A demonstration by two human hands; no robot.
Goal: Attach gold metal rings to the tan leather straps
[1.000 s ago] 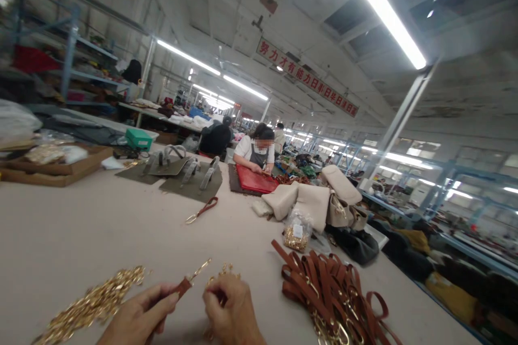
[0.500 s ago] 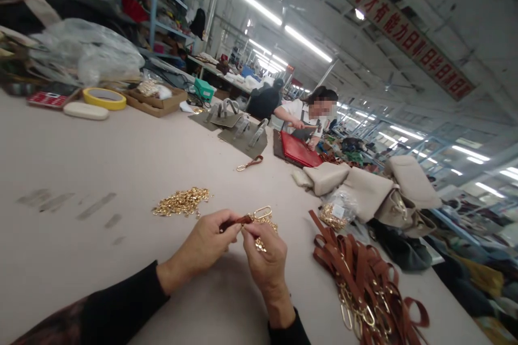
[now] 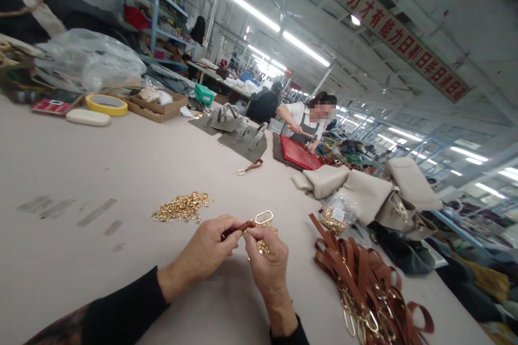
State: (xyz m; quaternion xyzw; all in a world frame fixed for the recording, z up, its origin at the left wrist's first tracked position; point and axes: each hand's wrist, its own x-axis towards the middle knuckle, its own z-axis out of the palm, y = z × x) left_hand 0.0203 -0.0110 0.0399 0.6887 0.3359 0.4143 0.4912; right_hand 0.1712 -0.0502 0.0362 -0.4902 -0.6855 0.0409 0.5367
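Note:
My left hand (image 3: pixel 210 245) is closed round a brown leather strap (image 3: pixel 238 228), whose end sticks out between thumb and fingers. A gold oval clasp (image 3: pixel 264 218) hangs off that end, above my right hand (image 3: pixel 267 259). The right thumb and forefinger are pinched at the strap's end, touching the left fingertips; any small part between them is too small to make out. Beyond the left hand lies a heap of small gold hardware (image 3: pixel 182 207). Another small gold pile (image 3: pixel 263 247) is partly hidden behind my right hand.
Brown straps with gold clasps (image 3: pixel 364 280) are heaped at the right, near beige bags (image 3: pixel 368 191). One finished-looking loop (image 3: pixel 254 165) lies farther off. Across the table (image 3: pixel 133 172), a person (image 3: pixel 299 118) holds a hammer over a red piece (image 3: pixel 299 152). Yellow tape (image 3: pixel 106 104) sits far left.
The hands stay together on the strap with nearly the same grip. The clasp has tilted slightly. The other person's hammer has come down toward the red piece.

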